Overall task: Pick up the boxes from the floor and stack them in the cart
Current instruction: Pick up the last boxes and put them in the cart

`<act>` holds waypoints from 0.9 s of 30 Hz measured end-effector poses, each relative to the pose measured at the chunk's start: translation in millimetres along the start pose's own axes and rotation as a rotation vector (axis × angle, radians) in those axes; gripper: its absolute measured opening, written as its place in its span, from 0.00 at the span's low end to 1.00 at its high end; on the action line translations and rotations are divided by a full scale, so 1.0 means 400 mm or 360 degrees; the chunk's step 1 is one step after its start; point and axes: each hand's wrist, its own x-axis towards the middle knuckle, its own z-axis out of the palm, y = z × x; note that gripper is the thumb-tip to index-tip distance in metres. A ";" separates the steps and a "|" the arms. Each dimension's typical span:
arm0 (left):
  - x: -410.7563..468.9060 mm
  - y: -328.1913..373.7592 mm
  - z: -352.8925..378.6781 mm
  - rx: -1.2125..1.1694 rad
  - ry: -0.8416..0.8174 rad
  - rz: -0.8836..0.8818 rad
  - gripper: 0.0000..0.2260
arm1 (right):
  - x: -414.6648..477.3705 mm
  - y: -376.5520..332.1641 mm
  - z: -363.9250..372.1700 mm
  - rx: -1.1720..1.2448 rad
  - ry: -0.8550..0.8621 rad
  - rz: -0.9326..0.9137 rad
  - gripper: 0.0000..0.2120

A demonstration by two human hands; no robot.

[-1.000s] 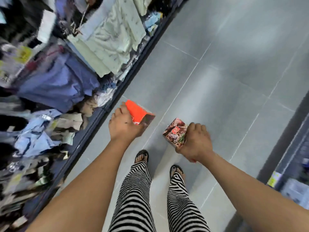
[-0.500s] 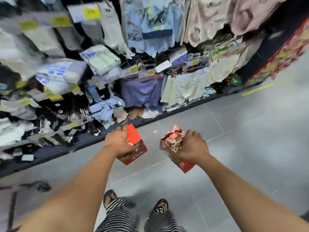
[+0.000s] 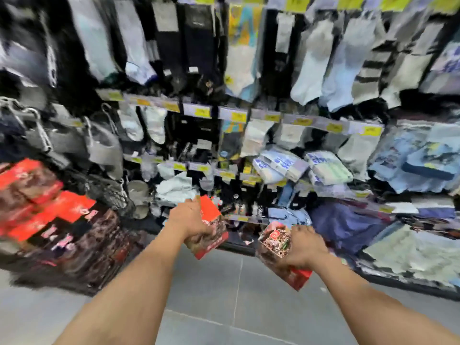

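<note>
I judge the pickup done and the stacking left: my left hand (image 3: 189,217) grips the left box (image 3: 211,229), my right hand (image 3: 305,247) grips the right box (image 3: 275,241), both in mid-air, with the blurred stacked boxes (image 3: 59,220), presumably the cart, at near left.

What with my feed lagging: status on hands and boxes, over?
Left hand grips red box. Right hand grips second box. Cart stack at left, nothing between.

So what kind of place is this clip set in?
Probably a shop aisle in the clothing section: packaged socks hang in rows, yellow price tags line the rails, and red boxes sit stacked at left.
</note>
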 end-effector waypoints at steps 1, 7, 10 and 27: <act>-0.005 -0.066 -0.031 0.0020 0.0019 -0.0038 0.38 | 0.018 -0.061 -0.005 -0.0025 -0.0007 -0.0036 0.52; -0.092 -0.440 -0.157 0.0012 0.0281 -0.0347 0.34 | 0.096 -0.432 -0.020 -0.0267 -0.0054 -0.0382 0.44; -0.157 -0.578 -0.190 0.0015 0.0356 -0.0500 0.34 | 0.122 -0.587 -0.024 -0.0318 -0.0070 -0.0526 0.41; -0.235 -1.042 -0.280 -0.0067 0.0441 -0.0981 0.41 | 0.389 -1.167 -0.102 -0.0612 -0.0261 -0.0901 0.31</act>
